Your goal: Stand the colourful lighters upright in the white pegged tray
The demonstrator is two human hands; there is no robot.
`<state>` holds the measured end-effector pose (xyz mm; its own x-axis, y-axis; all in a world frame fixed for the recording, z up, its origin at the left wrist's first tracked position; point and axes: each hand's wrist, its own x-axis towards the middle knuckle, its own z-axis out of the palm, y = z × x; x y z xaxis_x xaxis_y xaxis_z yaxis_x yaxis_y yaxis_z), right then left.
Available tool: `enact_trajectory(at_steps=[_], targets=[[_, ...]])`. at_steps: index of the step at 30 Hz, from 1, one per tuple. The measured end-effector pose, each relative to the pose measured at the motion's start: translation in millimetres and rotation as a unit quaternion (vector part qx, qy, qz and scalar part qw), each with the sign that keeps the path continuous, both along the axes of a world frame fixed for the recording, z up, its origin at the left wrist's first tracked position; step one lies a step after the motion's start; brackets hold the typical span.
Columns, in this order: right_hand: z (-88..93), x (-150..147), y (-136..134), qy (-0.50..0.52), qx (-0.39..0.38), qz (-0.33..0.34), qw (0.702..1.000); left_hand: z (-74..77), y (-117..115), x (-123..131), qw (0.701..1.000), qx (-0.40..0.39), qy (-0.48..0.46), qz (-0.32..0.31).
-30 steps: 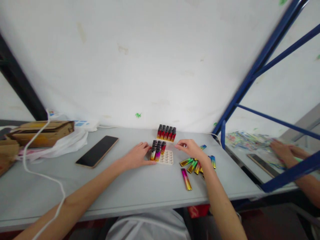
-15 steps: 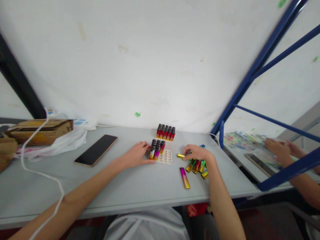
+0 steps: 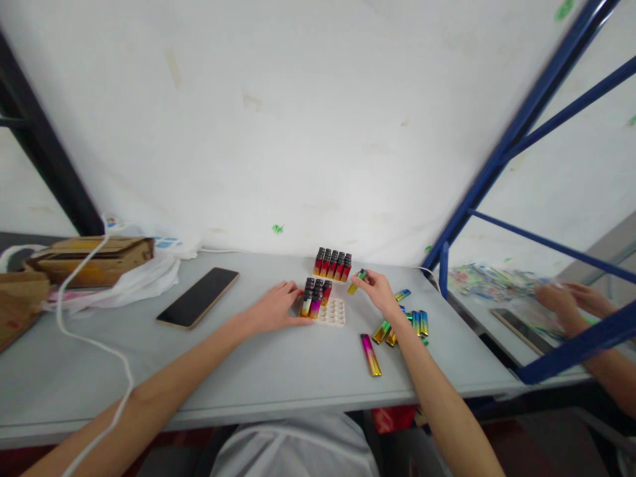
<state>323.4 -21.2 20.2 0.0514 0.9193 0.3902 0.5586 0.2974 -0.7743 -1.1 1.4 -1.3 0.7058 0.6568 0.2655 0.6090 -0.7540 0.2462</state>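
My left hand (image 3: 279,305) braces the left end of a white tray (image 3: 338,320), thumb along its front and fingers curled at its side. Several lighters (image 3: 315,306) stand upright in the tray's left part, coloured red, purple and gold with black tops. Round holes show in its right part. Between thumb and fingers, my right hand (image 3: 376,289) pinches a green and gold lighter (image 3: 353,287) by its upper end. It is tilted, above the table and right of the tray. Beneath my right forearm, loose shiny lighters (image 3: 423,323) lie in a pile, partly hidden.
Behind the tray stands a full block of red lighters (image 3: 332,266). A purple and gold lighter (image 3: 370,355) lies nearer the edge. Left are a phone (image 3: 197,297), a cardboard box (image 3: 106,262) and a white cable (image 3: 94,342). A blue frame (image 3: 460,215) separates another person's hands (image 3: 564,305).
My right hand has moved up and left from the pile, now with a green and gold lighter in its fingers. My left hand stays at the tray. The view has shifted slightly.
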Motion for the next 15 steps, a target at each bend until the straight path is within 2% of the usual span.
enact_trajectory(at_steps=[3, 8, 12, 15], targets=[[-2.5, -10.7, -0.9, 0.085, -0.021, 0.021, 0.996, 0.7, -0.5, 0.5, 1.0, -0.001, 0.006, 0.002], [2.1, -25.5, -7.6, 0.18, -0.064, 0.095, 0.977, 0.7, -1.2, 1.2, 1.0, -0.006, 0.001, 0.005], [1.5, -32.4, -6.5, 0.221, -0.1, 0.058, 0.969, 0.1, -1.0, 0.8, 1.0, -0.009, -0.003, 0.005], [-6.2, -34.0, -2.6, 0.192, -0.081, 0.014, 0.978, -1.2, -0.4, 0.3, 1.0, -0.01, -0.013, 0.005]])
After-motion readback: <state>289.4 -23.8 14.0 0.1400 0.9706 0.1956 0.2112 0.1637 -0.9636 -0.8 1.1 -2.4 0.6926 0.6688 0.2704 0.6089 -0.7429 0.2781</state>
